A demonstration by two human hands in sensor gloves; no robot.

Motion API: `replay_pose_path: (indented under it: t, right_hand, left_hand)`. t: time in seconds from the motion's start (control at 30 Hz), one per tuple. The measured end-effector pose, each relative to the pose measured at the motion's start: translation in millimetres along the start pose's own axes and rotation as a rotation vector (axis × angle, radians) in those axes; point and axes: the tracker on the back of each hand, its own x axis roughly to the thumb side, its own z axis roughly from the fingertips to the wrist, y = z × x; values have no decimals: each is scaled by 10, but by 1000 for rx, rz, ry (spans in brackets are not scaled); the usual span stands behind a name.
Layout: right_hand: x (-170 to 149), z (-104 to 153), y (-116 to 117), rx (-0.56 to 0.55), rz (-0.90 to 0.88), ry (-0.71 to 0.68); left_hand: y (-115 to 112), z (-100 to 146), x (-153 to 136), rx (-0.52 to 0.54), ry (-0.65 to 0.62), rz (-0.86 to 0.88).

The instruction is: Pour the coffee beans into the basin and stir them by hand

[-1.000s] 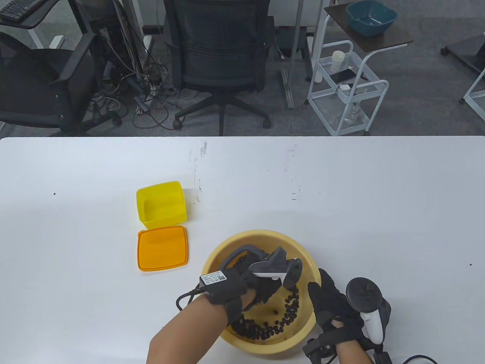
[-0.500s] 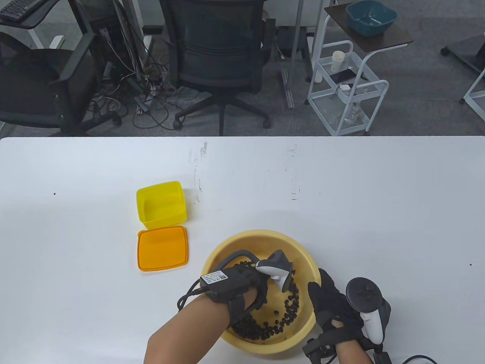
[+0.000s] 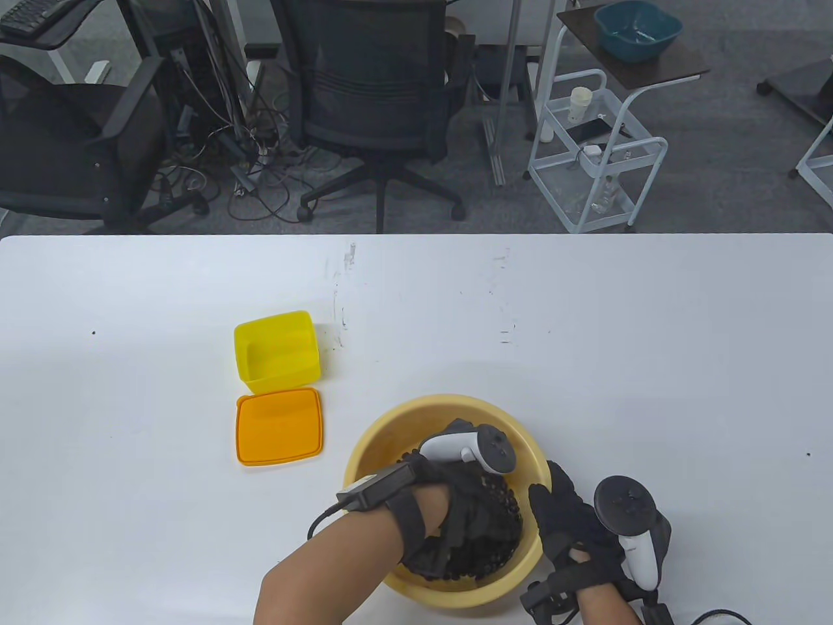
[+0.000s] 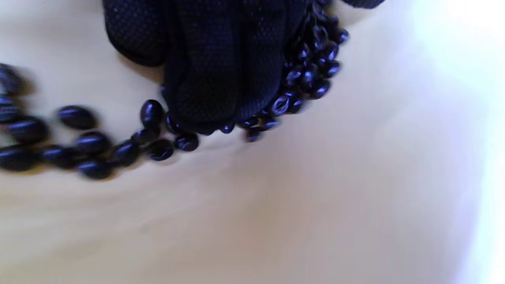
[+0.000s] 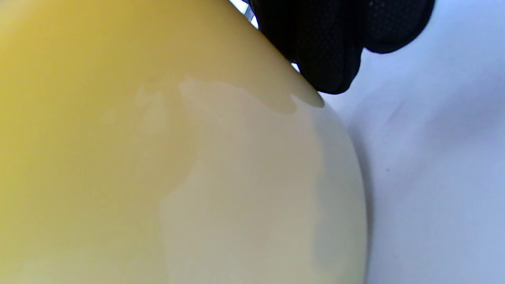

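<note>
A round yellow basin [image 3: 390,430] stands near the table's front edge with dark coffee beans [image 3: 506,502] in it. My left hand [image 3: 475,524] is down inside the basin, its fingers [image 4: 221,79] lying fairly straight on the floor [image 4: 315,197] and pushing into a heap of the beans [image 4: 311,67]. More beans [image 4: 98,154] trail off to the side. My right hand [image 3: 556,504] rests against the basin's right outer wall [image 5: 118,157], its fingertips [image 5: 327,55] up by the rim. Neither hand grips anything.
An empty yellow box [image 3: 276,351] and its orange lid [image 3: 280,426] lie left of the basin. A cable [image 3: 716,615] trails at the front right edge. Office chairs and a white cart [image 3: 599,156] stand beyond the table's far edge.
My left hand has turned and swept across the basin floor toward the near right side, bunching the beans under its fingers. The right hand and the basin have stayed put.
</note>
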Motion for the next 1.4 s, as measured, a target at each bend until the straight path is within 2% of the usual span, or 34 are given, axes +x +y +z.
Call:
replay_pose_path:
  t: [0.1,0.2,0.33,0.43,0.5,0.63,0.77,0.9,1.03,1.1,1.2,1.4]
  right_hand:
    - [0,0,2,0,0,0]
    - [-2,0,3,0,-2,1]
    - [-3,2,5,-1,-3,2]
    - [-2,2,5,-1,-3,2]
    - [-2,2,5,-1,-3,2]
    - [-2,2,5,-1,-3,2]
    - [-2,2,5,-1,-3,2]
    - [-2,2,5,-1,-3,2]
    - [-2,4,4,4,-2,2]
    - [-3,3,3,5,-3,3]
    - [-3,4,3,5,-3,3]
    - [-6,2,2,7,-4,3]
  left_hand:
    - [77,46,-29,87,-40,72]
    - [138,108,-14,214,-32,19]
    - [175,203,39,464,78,-221]
    - [194,233,74,525,171,-474]
    - [190,248,87,539,233,-532]
    - [198,296,130,517,418,-680]
    - [182,291,91,380,602,-833]
    - [121,257,48,290,685,-850]
    - [65,230,27,114,743,-841]
    - [43,212,3,36,719,-777]
    - [-26,157,-41,-73,615,-592]
    - [-123,52,13,-120,364,-356]
